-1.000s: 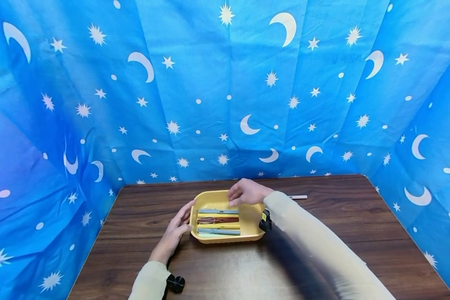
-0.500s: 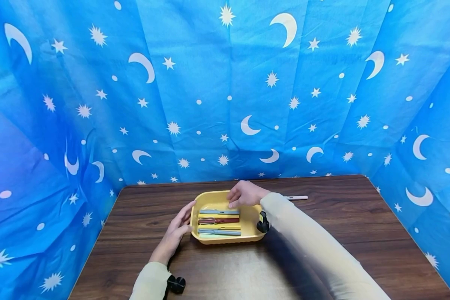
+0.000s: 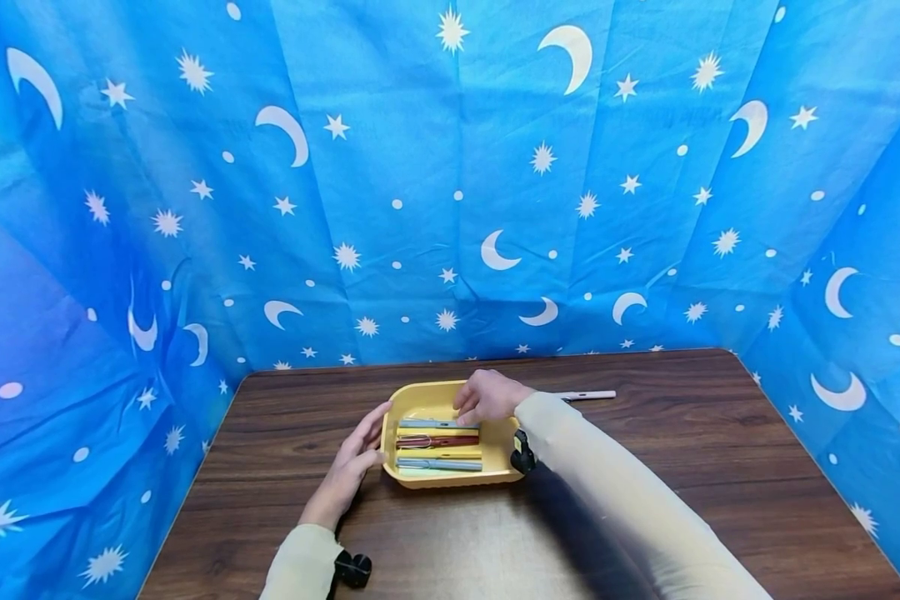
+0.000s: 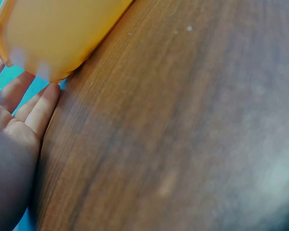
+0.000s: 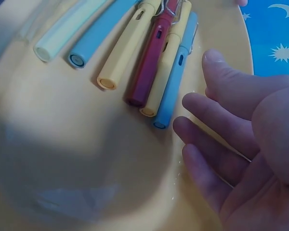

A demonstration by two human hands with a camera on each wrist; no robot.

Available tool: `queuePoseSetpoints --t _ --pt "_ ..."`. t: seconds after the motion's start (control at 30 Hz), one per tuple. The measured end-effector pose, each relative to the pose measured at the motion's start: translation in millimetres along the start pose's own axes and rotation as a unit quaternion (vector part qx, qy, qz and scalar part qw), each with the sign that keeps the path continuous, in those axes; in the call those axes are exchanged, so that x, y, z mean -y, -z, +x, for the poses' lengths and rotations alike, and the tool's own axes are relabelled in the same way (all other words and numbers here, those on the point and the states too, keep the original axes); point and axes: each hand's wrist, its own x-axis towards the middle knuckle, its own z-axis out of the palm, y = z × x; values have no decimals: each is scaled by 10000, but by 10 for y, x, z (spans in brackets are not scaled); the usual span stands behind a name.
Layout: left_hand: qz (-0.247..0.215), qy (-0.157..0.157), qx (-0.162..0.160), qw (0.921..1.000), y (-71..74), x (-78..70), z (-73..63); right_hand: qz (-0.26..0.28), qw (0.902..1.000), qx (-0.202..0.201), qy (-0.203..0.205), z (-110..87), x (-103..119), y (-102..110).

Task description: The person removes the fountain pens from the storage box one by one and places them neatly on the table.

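A yellow plastic tray [image 3: 450,482] holds several pens in a row. In the head view a dark red pen [image 3: 453,442] lies mid-row, yellow and blue ones around it. My left hand [image 3: 354,454] rests against the tray's left end, its fingers fairly straight along the outside wall. Over the tray's far side is my right hand [image 3: 489,395], fingers loosely bent with nothing between them. The right wrist view shows its fingertips beside the blue pen [image 5: 173,89] at the row's end. A mint-green pen [image 5: 58,38] lies at the opposite end.
On the brown wooden table [image 3: 270,467], a white pen [image 3: 592,394] lies right of the tray, partly hidden by the right sleeve. Blue cloth [image 3: 420,167] with moons and stars hangs behind the table and at both sides.
My right hand has come slightly nearer to me over the tray, down toward the far blue pen, showing more of the white pen. The left hand and the tray stay in place.
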Motion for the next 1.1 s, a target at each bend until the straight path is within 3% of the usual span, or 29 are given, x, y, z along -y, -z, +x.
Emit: queuePoseSetpoints --t 1.1 --pt "86 127 -26 9999 4 -2 1 -125 9993 -157 -331 57 24 -113"
